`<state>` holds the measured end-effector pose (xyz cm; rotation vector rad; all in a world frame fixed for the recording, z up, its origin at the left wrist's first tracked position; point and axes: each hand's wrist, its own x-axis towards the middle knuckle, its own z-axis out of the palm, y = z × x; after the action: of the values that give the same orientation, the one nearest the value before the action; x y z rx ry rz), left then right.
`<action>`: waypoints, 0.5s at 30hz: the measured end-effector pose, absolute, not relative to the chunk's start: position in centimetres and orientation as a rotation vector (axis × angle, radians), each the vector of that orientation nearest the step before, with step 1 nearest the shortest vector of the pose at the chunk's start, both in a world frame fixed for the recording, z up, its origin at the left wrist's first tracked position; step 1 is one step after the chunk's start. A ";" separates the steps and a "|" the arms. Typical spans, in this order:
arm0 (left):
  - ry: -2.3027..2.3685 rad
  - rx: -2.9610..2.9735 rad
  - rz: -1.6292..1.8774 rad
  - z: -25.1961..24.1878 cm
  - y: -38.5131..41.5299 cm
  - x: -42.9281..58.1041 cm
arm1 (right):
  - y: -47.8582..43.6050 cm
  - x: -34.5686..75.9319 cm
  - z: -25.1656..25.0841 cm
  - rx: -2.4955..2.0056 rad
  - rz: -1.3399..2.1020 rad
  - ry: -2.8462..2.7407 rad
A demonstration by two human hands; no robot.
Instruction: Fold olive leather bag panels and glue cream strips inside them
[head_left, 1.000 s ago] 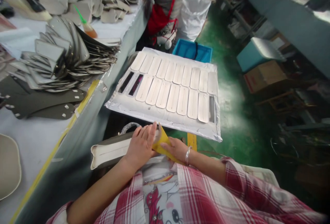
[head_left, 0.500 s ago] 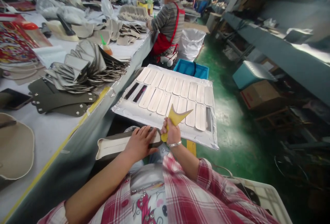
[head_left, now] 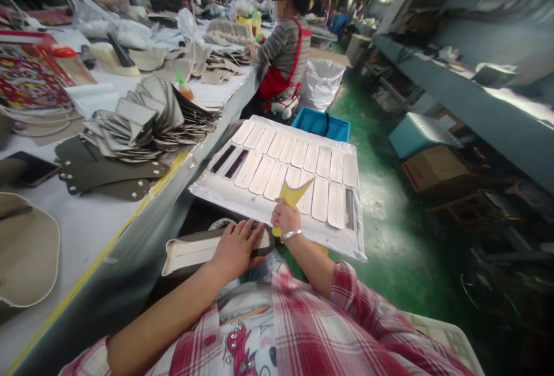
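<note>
My left hand (head_left: pixel 237 247) lies spread over a dark grey piece with a long white strip (head_left: pixel 190 254) along it, on my lap. The fingers rest near its right end. My right hand (head_left: pixel 286 217) is wrapped round a yellow tool (head_left: pixel 295 192) with a flared, concave-edged blade that points up and away from me. Its lower tip shows below my fist, close to the right end of the grey piece. Just beyond both hands, a white-covered board (head_left: pixel 259 210) carries several pale, round-ended strips (head_left: pixel 319 198) in two rows.
On the left table (head_left: pixel 99 243) lie a heap of grey curved pieces (head_left: pixel 142 113), dark flat pieces (head_left: pixel 108 177) and a phone (head_left: pixel 30 168). A person in a red apron (head_left: pixel 281 79) sits ahead. Beyond the board is a blue crate (head_left: pixel 324 125); cartons (head_left: pixel 433 168) stand right.
The yellow tool has tilted slightly and moved a little left and down with my right hand. My left hand stays on the grey piece. The view has shifted slightly.
</note>
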<state>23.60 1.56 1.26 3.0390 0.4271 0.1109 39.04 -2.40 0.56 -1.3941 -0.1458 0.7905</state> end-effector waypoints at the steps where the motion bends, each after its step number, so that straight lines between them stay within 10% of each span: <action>1: 0.434 3.036 0.120 1.2 1.5 23.5 | -2.3 39.3 0.6 -1.372 0.778 -0.123; 15: 0.429 2.999 0.132 1.1 1.9 23.6 | -1.5 37.0 0.2 -1.517 0.616 -0.302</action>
<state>23.57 1.92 1.14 2.9987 0.4290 0.1321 36.97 -1.50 0.15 -1.5170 -0.3023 0.6159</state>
